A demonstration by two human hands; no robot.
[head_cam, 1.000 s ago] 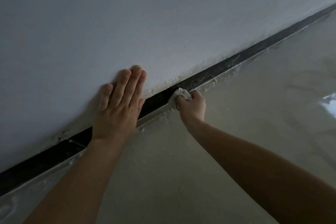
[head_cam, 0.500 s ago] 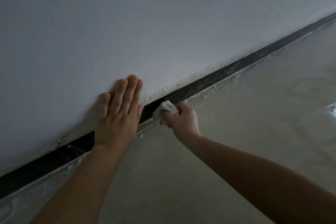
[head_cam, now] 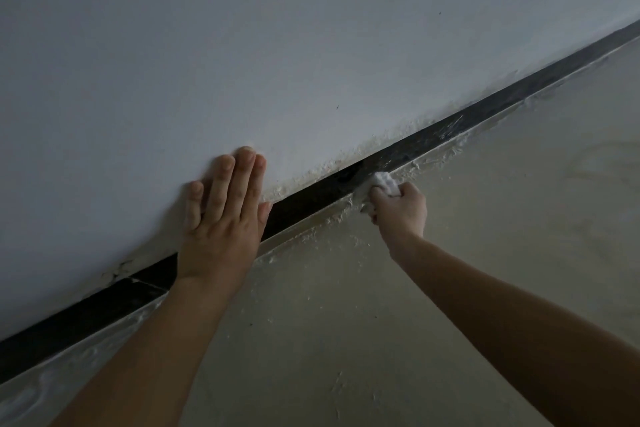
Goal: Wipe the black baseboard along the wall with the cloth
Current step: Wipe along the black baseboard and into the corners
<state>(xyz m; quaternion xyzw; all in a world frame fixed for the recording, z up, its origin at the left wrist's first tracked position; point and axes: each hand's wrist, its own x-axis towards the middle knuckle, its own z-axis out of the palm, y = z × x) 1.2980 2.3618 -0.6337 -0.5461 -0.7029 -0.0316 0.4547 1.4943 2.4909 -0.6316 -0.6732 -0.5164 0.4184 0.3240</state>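
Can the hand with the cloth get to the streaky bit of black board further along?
Probably yes: the right hand presses the cloth against the baseboard, and nothing blocks the streaks.

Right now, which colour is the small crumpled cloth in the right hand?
White; the small crumpled cloth shows best in the head view, against the black baseboard.

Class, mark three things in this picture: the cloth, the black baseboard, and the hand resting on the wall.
cloth [head_cam: 385, 181], head view, on the white bunched part above the fingers.
black baseboard [head_cam: 311, 191], head view, on the bare dark strip between the hands.
left hand [head_cam: 221, 215], head view, on its back.
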